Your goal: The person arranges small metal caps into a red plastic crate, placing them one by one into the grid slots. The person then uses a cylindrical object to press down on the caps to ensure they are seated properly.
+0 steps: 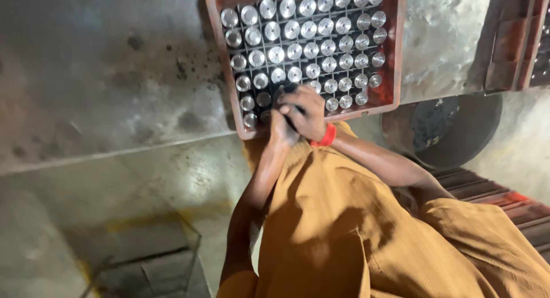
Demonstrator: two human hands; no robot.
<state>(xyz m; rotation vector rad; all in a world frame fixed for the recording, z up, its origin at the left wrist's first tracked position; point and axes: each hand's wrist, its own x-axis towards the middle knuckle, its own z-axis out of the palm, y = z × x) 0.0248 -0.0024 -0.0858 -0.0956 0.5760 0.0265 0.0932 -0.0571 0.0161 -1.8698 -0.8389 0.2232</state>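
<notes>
We look down on a reddish-brown plastic crate (395,51) with a moulded rim, divided by a thin dark grid into square cells. Nearly every cell holds an upright polished metal cylinder (311,50), its round flat top bright and mirror-smooth, so the rows read as a field of shining discs. Our two hands meet at the near edge of the crate, over its lower rows. The right hand (307,112), with a red band (326,137) round the wrist, has its fingers curled shut over something small and dark that we cannot make out. The left hand (280,129) lies pressed against it from below, mostly hidden, and we cannot tell whether it grips anything. The crate rests on a grey concrete floor (114,74), rough, stained and pitted, with a raised seam running across it. To the right lies a round, dark, rusted metal disc (447,126), and beyond it the edge of a second crate (510,46). Ribbed mustard-orange cloth (332,229) covers our lap.
</notes>
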